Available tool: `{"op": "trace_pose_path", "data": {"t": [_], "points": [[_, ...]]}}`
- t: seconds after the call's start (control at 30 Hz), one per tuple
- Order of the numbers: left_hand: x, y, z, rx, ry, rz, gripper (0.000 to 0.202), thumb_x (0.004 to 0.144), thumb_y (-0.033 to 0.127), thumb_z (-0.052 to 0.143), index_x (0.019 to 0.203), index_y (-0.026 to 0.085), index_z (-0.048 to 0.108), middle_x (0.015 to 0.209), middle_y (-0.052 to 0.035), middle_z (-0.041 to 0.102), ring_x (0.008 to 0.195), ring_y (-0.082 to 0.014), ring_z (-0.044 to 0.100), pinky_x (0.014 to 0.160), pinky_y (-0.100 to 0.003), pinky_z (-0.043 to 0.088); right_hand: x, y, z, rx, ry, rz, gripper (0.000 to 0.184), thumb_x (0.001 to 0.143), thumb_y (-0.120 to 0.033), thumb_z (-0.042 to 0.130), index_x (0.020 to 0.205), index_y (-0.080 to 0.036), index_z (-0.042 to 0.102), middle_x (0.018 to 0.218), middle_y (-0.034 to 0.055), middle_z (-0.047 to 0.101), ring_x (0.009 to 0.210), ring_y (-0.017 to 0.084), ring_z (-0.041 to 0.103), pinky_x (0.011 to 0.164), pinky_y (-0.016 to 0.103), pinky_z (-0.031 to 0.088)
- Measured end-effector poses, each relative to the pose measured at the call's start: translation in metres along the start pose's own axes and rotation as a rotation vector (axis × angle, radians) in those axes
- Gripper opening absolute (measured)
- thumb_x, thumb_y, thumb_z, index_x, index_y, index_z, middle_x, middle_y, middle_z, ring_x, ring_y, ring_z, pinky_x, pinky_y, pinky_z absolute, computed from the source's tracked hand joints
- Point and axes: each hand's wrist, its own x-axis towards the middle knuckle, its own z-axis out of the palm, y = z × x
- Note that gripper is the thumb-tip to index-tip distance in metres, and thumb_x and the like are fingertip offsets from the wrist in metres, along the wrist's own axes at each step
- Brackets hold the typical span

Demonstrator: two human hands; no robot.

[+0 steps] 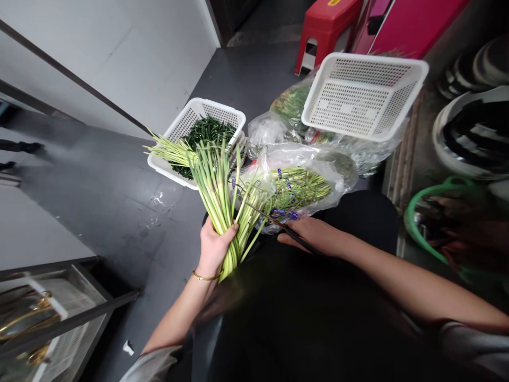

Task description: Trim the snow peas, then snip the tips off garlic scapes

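My left hand (pixel 213 245) grips a fanned bundle of pale green garlic stems (pixel 214 183), held over my lap with the tips pointing away. My right hand (pixel 314 234) holds dark scissors (pixel 278 224), their thin blades reaching left into the bundle's right side. Just beyond lies a clear plastic bag (pixel 306 162) with more stems tied in purple bands. A white basket (pixel 222 114) on the floor behind the bundle holds cut dark green pieces.
An upturned-looking empty white basket (pixel 363 93) rests on more bagged greens at the upper right. A red stool (pixel 324 29) stands behind it. Metal bowls (pixel 473 132) and a green basin (pixel 421 212) sit at the right. A metal rack (pixel 59 313) is at lower left.
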Motion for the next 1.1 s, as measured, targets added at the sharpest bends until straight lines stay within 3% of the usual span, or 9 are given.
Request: {"op": "trace_pose_path", "data": {"t": [0.33,0.5,0.7,0.87,0.97,1.1], "points": [[-0.005,0.009,0.004,0.09,-0.035,0.052,0.033,0.061,0.026,0.074,0.088,0.015,0.059,0.077,-0.0017,0.066,0.064,-0.0156,0.06,0.061,-0.027,0.05,0.004,0.002,-0.002,-0.01,0.019,0.02,0.052,0.089,-0.062,0.037,0.084,-0.017,0.063,0.08,0.0104,0.069,0.075,0.024,0.066,0.062,0.027,0.043],[-0.006,0.011,0.0,0.097,-0.017,0.019,0.031,0.063,0.029,0.074,0.086,0.015,0.058,0.078,-0.004,0.068,0.069,-0.0181,0.064,0.065,-0.029,0.051,-0.01,0.009,0.0,-0.008,0.016,0.071,0.051,0.089,-0.061,0.039,0.082,-0.016,0.063,0.082,0.0125,0.069,0.078,0.025,0.066,0.064,0.028,0.043],[-0.009,0.009,0.001,0.112,-0.048,0.047,0.031,0.064,0.03,0.074,0.086,0.015,0.058,0.078,-0.0045,0.068,0.069,-0.0187,0.064,0.064,-0.029,0.051,-0.009,0.014,-0.035,-0.066,0.138,0.133,0.051,0.091,-0.06,0.034,0.084,-0.017,0.061,0.081,0.0118,0.069,0.075,0.024,0.066,0.062,0.027,0.041],[-0.014,0.014,0.006,0.074,-0.122,0.048,0.034,0.064,0.029,0.074,0.091,0.014,0.059,0.081,-0.0049,0.069,0.07,-0.0189,0.065,0.066,-0.03,0.052,0.011,0.014,-0.06,-0.247,0.119,0.144,0.06,0.089,-0.067,0.027,0.087,-0.017,0.06,0.085,0.0133,0.069,0.081,0.025,0.066,0.065,0.028,0.042],[-0.015,0.014,0.005,0.057,-0.135,0.034,0.034,0.064,0.027,0.074,0.091,0.013,0.061,0.084,-0.0059,0.07,0.074,-0.02,0.065,0.068,-0.03,0.053,0.012,0.015,-0.06,-0.275,0.117,0.143,0.064,0.087,-0.069,0.026,0.083,-0.017,0.062,0.085,0.0142,0.069,0.081,0.026,0.066,0.064,0.028,0.042],[-0.009,0.008,-0.001,-0.022,-0.098,-0.034,0.033,0.062,0.026,0.075,0.091,0.013,0.064,0.087,-0.0061,0.071,0.074,-0.0196,0.066,0.067,-0.029,0.052,-0.003,0.024,-0.045,-0.21,0.13,0.152,0.057,0.089,-0.066,0.032,0.082,-0.018,0.063,0.082,0.0132,0.069,0.079,0.026,0.066,0.063,0.029,0.042]]}}
